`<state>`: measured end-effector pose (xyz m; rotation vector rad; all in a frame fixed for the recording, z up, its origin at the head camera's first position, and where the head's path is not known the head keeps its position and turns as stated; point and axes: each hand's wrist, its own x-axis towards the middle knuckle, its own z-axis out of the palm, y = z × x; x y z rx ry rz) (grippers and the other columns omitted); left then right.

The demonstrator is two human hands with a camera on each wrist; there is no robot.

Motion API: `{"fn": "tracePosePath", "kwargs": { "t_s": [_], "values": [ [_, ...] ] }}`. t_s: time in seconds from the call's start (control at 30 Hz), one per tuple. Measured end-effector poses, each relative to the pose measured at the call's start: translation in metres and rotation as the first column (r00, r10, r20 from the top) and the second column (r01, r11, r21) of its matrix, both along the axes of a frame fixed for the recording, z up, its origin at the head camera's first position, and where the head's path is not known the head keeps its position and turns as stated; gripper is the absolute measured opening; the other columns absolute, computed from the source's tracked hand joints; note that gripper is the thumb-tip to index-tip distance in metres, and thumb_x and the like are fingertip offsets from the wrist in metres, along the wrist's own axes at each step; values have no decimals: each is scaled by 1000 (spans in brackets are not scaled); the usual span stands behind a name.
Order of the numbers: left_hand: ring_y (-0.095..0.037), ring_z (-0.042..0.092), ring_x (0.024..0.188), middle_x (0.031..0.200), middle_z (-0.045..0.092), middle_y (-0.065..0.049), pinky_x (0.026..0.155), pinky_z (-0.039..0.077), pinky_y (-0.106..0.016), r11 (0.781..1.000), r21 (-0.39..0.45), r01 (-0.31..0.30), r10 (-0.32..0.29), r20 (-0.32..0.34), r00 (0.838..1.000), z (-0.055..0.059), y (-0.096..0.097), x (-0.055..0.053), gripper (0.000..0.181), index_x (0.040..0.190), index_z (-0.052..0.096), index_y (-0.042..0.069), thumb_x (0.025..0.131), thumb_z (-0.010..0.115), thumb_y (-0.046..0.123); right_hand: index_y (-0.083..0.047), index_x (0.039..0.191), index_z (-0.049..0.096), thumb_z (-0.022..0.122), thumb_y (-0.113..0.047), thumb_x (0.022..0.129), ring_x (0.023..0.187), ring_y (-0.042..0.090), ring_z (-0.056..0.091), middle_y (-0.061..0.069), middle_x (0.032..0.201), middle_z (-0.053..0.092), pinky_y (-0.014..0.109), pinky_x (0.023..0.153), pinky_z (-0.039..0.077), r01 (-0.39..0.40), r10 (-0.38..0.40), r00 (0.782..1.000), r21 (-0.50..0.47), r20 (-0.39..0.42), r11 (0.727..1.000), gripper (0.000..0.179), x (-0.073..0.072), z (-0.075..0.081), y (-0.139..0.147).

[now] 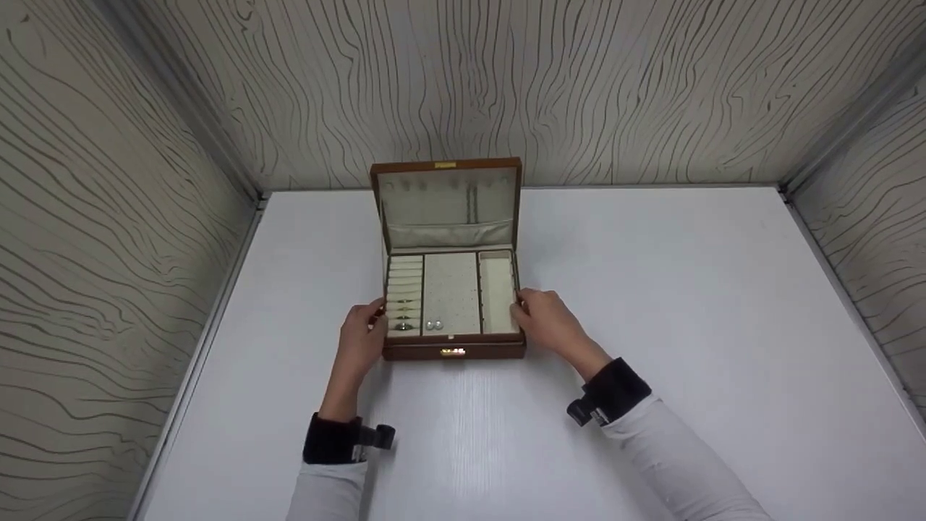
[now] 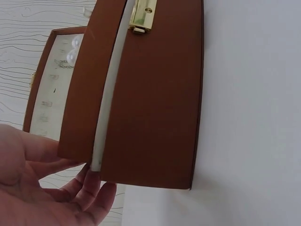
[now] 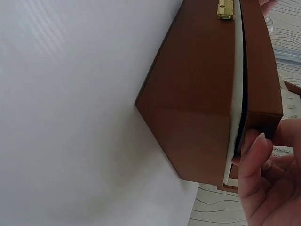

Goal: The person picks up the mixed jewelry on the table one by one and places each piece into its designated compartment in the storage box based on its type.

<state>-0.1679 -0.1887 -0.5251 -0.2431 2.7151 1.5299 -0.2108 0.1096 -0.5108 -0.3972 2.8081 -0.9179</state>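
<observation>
A brown jewelry box (image 1: 412,353) stands on the white table with its lid (image 1: 427,206) raised. My left hand (image 1: 359,340) grips the left end of the brown jewelry tray (image 2: 87,89), thumb above and fingers beneath its edge. At the other end my right hand (image 1: 555,322) pinches the tray near its front corner. Both wrist views show a gap between tray and box, with cream lining in it. Rings (image 1: 404,327) sit in the cream rolls at left. Two pearl-like earrings (image 1: 434,325) are on the middle panel. The long right compartment (image 1: 496,293) is cream-lined.
A dark chain (image 1: 472,202) hangs inside the lid above a fabric pocket (image 1: 452,234). A gold clasp (image 1: 453,352) is on the box front. Patterned wall panels (image 1: 463,87) stand behind and beside the white table (image 1: 651,289).
</observation>
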Motion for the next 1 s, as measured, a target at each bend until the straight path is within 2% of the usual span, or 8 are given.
{"fn": "tracePosePath", "kwargs": {
  "t_s": [0.33,0.57,0.73,0.87,0.93,1.0],
  "values": [
    [-30,53,110,126,52,-22,85,50,-43,999,-33,-2,3,30,1000,-3,2,-3,40,138,51,-7,100,50,7,-7,73,57,55,-4,93,50,11,43,-2,57,49,26,45,37,12,-12,999,-12,-43,1000,21,5,-4,-4],
    [-28,55,103,118,55,-20,82,50,-40,997,-74,-9,9,4,1000,-6,2,-4,38,134,54,-7,98,53,4,-7,74,59,55,-2,92,49,10,44,-1,58,51,26,44,38,28,-29,999,-31,-41,999,19,5,-8,-5],
    [-26,57,98,115,57,-18,76,52,-38,995,-85,-55,55,-9,998,-9,4,-4,38,132,58,-3,95,56,0,-3,80,61,57,-1,90,50,12,48,0,59,53,27,44,41,39,-40,999,-31,-35,999,11,6,-9,-7],
    [-26,58,97,113,57,-17,74,52,-37,994,-87,-65,64,-18,998,-11,5,-4,38,131,59,-2,93,58,-1,-3,81,61,59,0,89,50,13,50,0,60,53,28,44,43,42,-42,998,-19,-42,999,8,6,-10,-8],
    [-26,58,96,112,58,-17,74,52,-38,994,-83,-71,69,-27,997,-12,5,-4,38,130,60,-2,93,59,-2,0,88,63,60,0,88,50,12,49,0,59,53,28,44,43,42,-43,998,-20,-50,999,4,5,-10,-8],
    [-25,58,95,111,58,-16,74,52,-38,994,-81,-78,75,-34,997,-12,5,-3,37,129,61,-2,92,59,-2,3,97,65,60,0,89,50,12,49,0,59,52,28,43,43,37,-39,998,-22,-55,999,10,5,-11,-8]
  ]
}}
